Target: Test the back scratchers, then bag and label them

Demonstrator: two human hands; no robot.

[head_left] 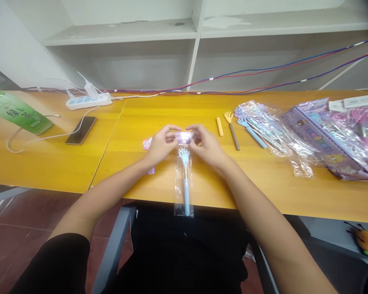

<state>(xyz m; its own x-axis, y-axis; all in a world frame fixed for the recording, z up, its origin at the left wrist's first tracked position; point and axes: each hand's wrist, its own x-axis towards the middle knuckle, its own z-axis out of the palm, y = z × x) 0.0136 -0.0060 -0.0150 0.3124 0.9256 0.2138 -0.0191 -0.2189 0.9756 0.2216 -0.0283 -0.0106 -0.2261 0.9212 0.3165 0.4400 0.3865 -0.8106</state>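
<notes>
A small purple card (184,138) sits at the top of a clear plastic bag, pinched at its left edge by my left hand (163,143) and at its right edge by my right hand (207,145). Inside the bag lies a blue hand-shaped back scratcher (187,192), its claw near the card and its handle pointing toward me, past the table's front edge. Pink-purple cards (147,143) lie partly hidden under my left hand and forearm.
Right of my hands lie a yellow handle (219,126), a yellow-clawed scratcher (232,130), a blue scratcher (252,131), bagged scratchers (263,124) and a purple display box (325,141). On the left are a phone (81,130), a power strip (88,100) and a green bottle (20,112).
</notes>
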